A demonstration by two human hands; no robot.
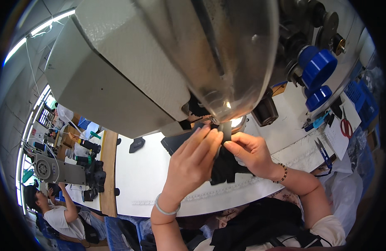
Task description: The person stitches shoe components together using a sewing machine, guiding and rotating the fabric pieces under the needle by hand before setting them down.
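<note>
Looming closest to the lens, the grey sewing machine head [130, 71] fills the upper half of the frame, its rounded metal end bulging toward the camera so that the needle area sits just below centre. Beneath it the white worktop [142, 175] spreads across the middle of the frame, giving the cloth a flat bed to slide on.

At the bottom of the frame a heap of black fabric [260, 221] rests in the person's lap, close by the hands. A smaller black fabric piece [224, 167] lies at centre, running up to the needle area, where a narrow dark strip [226, 130] stands upright under the machine's small lamp.

Both hands meet there. The left hand [195, 161] lies with fingers stretched flat along the cloth, pressing it to keep it steady rather than gripping it. The right hand [249, 152] pinches the foot of the strip between thumb and forefinger, apparently to keep it lined up with the needle.

Two blue knobs [318, 75] stick out from the machine at upper right. Red-handled scissors [346, 126] and blue thread snips [324, 152] lie at right on the worktop, within easy reach. At lower left, another person [61, 213] sits at a second machine [59, 169].
</note>
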